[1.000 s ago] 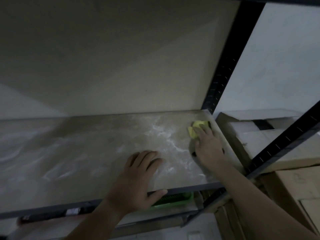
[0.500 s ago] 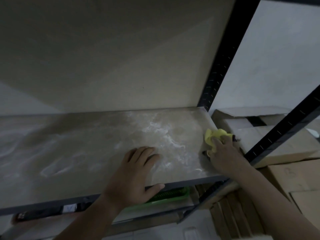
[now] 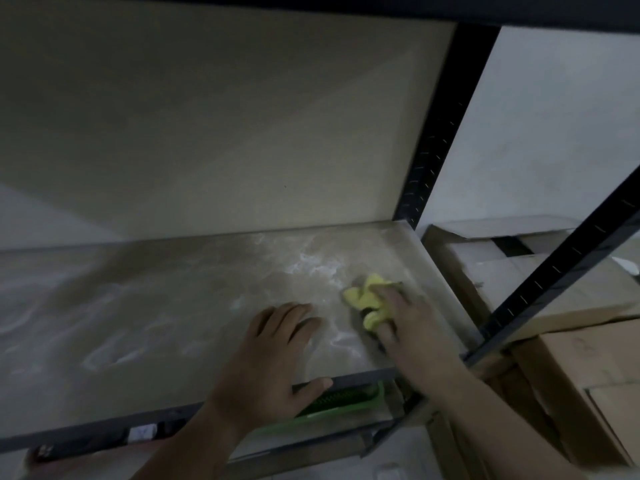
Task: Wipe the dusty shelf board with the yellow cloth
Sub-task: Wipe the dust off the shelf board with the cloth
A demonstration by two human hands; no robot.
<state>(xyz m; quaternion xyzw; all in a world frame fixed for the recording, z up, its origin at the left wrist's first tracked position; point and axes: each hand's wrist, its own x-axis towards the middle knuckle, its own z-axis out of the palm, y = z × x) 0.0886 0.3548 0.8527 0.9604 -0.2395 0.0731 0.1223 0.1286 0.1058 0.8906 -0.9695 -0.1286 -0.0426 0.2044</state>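
— Which step is this?
— Mid-wipe: the right hand grips the bunched cloth and presses it on the board near its right edge.
— And the left hand?
— Flat and empty at the front edge, thumb over the rim, bracing. With pale dust streaks lying leftward, the next stroke likely has to sweep that way

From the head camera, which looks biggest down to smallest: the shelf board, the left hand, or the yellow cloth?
1. shelf board
2. left hand, though it is nearer the camera
3. yellow cloth, partly hidden under the right hand
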